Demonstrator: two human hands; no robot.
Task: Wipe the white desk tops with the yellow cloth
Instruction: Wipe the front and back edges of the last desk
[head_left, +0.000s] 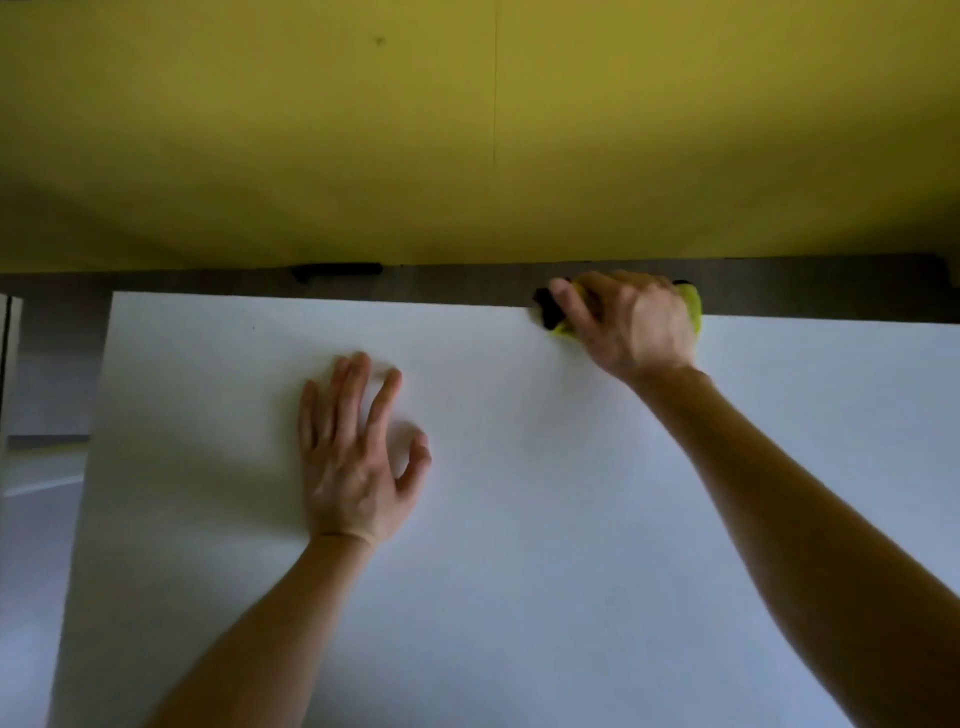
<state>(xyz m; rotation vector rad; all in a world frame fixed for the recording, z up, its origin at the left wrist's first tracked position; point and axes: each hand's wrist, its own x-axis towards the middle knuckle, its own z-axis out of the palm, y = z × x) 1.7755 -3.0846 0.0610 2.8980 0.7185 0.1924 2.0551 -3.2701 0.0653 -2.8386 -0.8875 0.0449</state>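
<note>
Two bare forearms reach forward over a smooth, flat white desk top (519, 571). The left hand (353, 457) lies palm down near the middle, fingers straight and spread, thumb bent, gripping nothing. The right hand (634, 322) is at the far edge, fingers curled over a small bunched yellow cloth (693, 309), pressing it onto the desk just beside a dark grey strip (467, 283) below a flat yellow wall panel (467, 130). The cloth looks soft, light and limp, likely to crumple. It is best held bunched under the palm and fingers.
</note>
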